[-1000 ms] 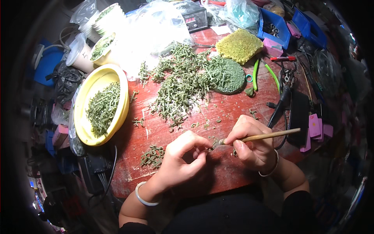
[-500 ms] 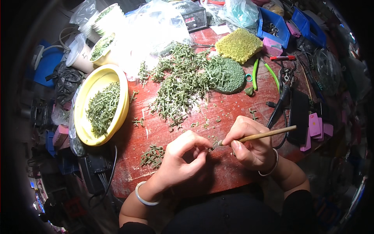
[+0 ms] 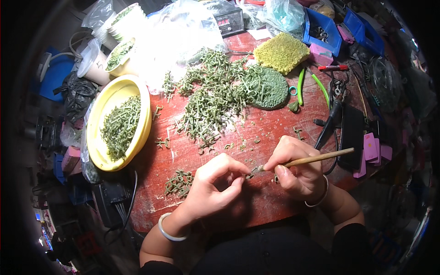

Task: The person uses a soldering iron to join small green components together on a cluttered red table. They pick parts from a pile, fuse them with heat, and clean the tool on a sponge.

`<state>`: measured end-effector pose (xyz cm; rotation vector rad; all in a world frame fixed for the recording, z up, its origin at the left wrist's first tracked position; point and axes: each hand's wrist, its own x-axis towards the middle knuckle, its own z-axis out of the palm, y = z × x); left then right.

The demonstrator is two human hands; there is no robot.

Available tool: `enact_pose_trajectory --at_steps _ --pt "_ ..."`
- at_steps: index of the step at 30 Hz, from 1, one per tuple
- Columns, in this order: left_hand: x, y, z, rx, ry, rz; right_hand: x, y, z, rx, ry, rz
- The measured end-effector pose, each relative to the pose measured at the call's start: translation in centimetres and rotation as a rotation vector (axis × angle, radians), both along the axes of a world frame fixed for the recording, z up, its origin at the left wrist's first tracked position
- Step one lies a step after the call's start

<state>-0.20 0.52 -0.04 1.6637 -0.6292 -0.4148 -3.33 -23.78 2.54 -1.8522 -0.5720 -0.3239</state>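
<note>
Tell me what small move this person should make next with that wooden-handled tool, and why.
Perhaps a light touch of the wooden-handled tool to the small piece: the left hand seems to pinch that piece at its fingertips, while the right hand grips the tool like a pen, tip close by. Whether they already touch is too small to tell.

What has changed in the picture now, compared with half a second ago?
The right hand moved slightly to the right, drawing the wooden stick with it. Nothing was visibly picked up or let go. The left hand stayed in place, pinching a small piece; the green pile and yellow bowl stayed too.
</note>
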Motion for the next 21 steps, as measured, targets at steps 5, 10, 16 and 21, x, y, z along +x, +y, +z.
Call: enact_pose_trajectory --at_steps 5,10,16,21 --pt "0.00 0.03 -0.13 0.008 0.001 -0.006 -0.08 0.22 0.00 0.000 -0.002 0.020" --pt "0.11 0.07 -0.12 0.012 -0.018 -0.008 -0.03 0.16 -0.03 -0.002 -0.018 0.017" --pt "0.06 0.05 -0.25 0.006 -0.023 -0.007 -0.03 0.12 -0.02 -0.013 -0.012 0.018" --pt "0.15 0.03 -0.08 0.023 -0.055 -0.018 -0.15 0.22 -0.09 -0.023 -0.012 -0.004"
